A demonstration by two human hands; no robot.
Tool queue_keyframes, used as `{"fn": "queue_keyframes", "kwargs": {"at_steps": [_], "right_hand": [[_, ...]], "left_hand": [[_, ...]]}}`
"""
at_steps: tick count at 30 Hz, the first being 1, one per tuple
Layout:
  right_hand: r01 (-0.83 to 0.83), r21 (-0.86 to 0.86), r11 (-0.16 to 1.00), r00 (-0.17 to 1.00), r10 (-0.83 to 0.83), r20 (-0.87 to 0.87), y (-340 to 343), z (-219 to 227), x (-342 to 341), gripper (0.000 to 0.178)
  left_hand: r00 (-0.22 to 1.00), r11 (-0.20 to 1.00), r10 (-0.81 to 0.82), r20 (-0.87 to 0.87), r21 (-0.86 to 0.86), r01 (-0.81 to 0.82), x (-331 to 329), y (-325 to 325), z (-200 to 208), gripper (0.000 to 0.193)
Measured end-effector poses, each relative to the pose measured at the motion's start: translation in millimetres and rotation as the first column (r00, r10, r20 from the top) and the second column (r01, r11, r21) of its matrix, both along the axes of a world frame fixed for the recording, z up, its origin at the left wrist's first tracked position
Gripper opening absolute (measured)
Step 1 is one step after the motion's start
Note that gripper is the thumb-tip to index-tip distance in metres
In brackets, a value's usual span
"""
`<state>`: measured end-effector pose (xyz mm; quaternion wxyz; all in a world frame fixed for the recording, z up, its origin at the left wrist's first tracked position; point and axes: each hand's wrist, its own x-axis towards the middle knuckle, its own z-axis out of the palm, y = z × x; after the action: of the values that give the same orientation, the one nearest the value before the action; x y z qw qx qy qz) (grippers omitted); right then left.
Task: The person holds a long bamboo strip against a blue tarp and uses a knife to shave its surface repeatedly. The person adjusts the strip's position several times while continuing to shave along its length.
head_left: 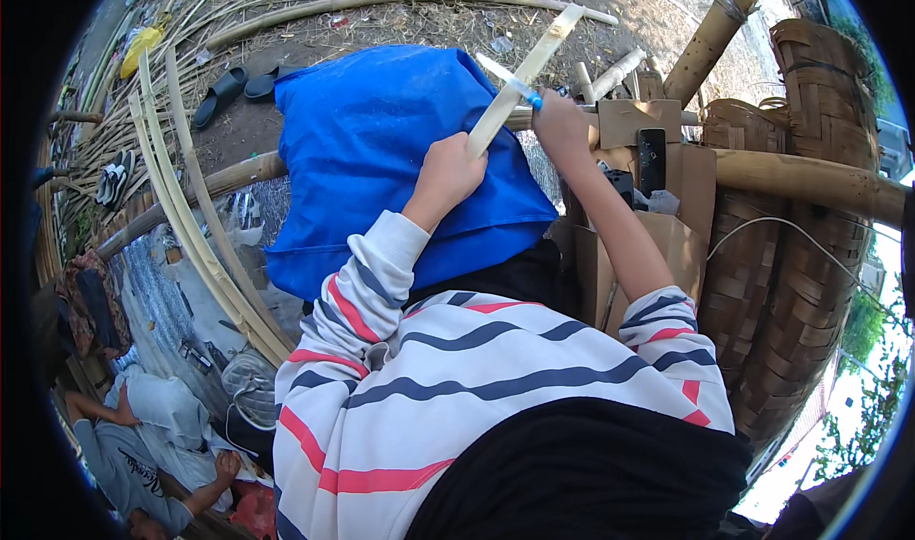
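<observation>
My left hand [446, 180] is closed round the lower end of a pale bamboo strip [526, 75], which slants up and away to the right. In my closed right hand [562, 132] is a knife [505, 73] with a blue handle; its blade points up and left across the strip. Whether the edge touches the strip, I cannot tell. A blue cloth [381, 125] is spread over my lap beneath both hands.
To the right stand a cardboard box [684, 183] with a dark phone [652, 163] on it, and tall woven bamboo baskets [810, 254]. Long bamboo strips [176, 206] lean at left. Black sandals [221, 97] lie beyond. Another person [143, 435] sits at lower left.
</observation>
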<state>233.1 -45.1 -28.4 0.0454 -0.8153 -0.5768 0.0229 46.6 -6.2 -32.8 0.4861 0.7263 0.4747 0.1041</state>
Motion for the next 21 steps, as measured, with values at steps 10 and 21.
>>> {"fn": "queue_keyframes", "kwargs": {"at_steps": [10, 21], "right_hand": [[-0.149, -0.017, 0.989, 0.988, 0.149, -0.047, -2, -7, 9, 0.02], [0.119, -0.06, 0.991, 0.99, -0.123, -0.063, 15, -7, 39, 0.016]], "left_hand": [[0.999, 0.999, -0.047, 0.022, -0.026, 0.048, -2, 5, -6, 0.029], [0.999, 0.992, -0.03, 0.022, -0.124, 0.033, -2, 7, -2, 0.029]]}}
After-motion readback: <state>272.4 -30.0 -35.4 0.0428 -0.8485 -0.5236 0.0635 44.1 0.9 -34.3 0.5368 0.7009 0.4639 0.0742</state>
